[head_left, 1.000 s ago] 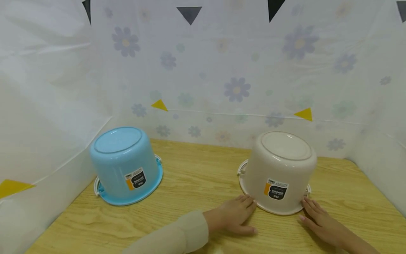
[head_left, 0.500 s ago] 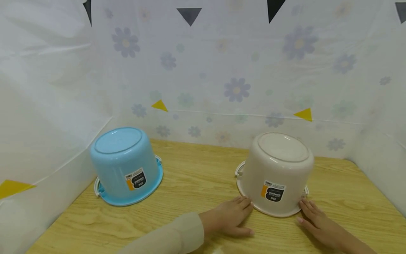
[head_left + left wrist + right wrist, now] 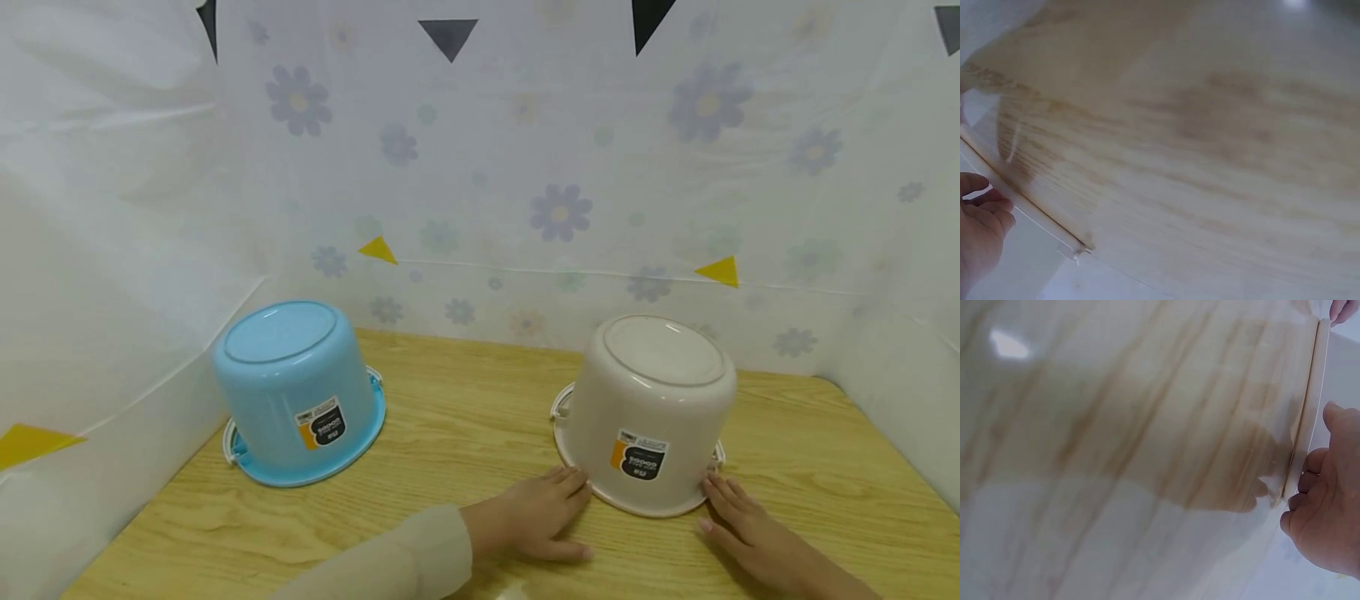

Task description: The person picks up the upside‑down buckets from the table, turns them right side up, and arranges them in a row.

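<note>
An upside-down cream bucket [image 3: 660, 408] with a black and orange label sits on the right half of the table. My left hand [image 3: 528, 518] is at the front left of its rim, fingers extended and fingertips right at the edge. On the other side, my right hand [image 3: 761, 537] has its extended fingers at the right of the rim, near the handle joint. In the left wrist view, the left hand [image 3: 982, 231] shows beside the bucket's rim [image 3: 1029, 209]. The right wrist view has the right hand [image 3: 1329, 494] along the same rim [image 3: 1307, 419].
A light blue bucket [image 3: 277, 400], also upside down, stands at the left of the wooden table [image 3: 465, 417]. Behind is a white sheet [image 3: 480, 150] with flower prints. Yellow and black triangles mark the walls.
The cream bucket has slid a little to the left and toward me, turning slightly. Both hands have moved along with it at its rim. The blue bucket stays where it was.
</note>
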`<move>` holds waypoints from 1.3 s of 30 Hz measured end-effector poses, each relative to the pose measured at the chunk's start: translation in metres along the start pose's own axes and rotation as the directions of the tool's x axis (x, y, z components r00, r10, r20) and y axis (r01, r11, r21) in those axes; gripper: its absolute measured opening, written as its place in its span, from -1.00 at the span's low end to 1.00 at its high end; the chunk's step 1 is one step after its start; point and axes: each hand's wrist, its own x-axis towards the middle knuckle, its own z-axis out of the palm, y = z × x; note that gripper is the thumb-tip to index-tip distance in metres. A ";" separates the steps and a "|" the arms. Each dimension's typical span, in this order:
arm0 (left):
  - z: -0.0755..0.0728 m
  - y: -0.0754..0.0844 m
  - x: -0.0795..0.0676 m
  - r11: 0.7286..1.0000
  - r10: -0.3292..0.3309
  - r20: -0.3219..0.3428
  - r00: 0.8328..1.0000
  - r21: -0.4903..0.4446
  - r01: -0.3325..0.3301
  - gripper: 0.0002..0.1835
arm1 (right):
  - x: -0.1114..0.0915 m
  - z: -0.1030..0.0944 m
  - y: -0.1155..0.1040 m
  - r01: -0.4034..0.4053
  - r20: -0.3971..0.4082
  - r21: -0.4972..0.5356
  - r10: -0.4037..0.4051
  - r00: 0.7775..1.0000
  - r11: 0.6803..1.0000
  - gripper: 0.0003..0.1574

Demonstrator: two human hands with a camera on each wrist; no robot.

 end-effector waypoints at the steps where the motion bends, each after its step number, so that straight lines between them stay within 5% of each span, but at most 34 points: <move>1: -0.001 0.000 -0.001 1.000 0.000 0.001 1.000 -0.009 0.000 -0.14 | 0.000 -0.001 -0.001 0.001 0.002 0.000 -0.001 1.000 1.000 -0.33; 20: -0.005 0.000 -0.008 0.999 0.047 -0.065 0.997 0.019 -0.045 -0.19 | -0.003 -0.009 -0.011 -0.059 0.083 0.038 0.055 0.995 0.998 -0.31; 29: -0.003 -0.009 -0.013 0.992 -0.012 -0.104 0.995 -0.124 -0.001 -0.26 | 0.004 -0.023 -0.018 -0.059 0.008 0.028 0.059 0.998 0.998 -0.25; 34: -0.002 -0.026 -0.009 0.937 -0.175 -0.153 0.973 -0.329 0.117 -0.26 | 0.015 -0.035 -0.018 -0.162 -0.054 0.047 0.165 0.985 0.986 -0.19; 39: -0.004 -0.044 0.001 0.810 -0.357 -0.137 0.924 -0.538 0.233 -0.14 | 0.023 -0.035 -0.006 -0.099 -0.234 0.017 0.101 0.967 0.995 -0.16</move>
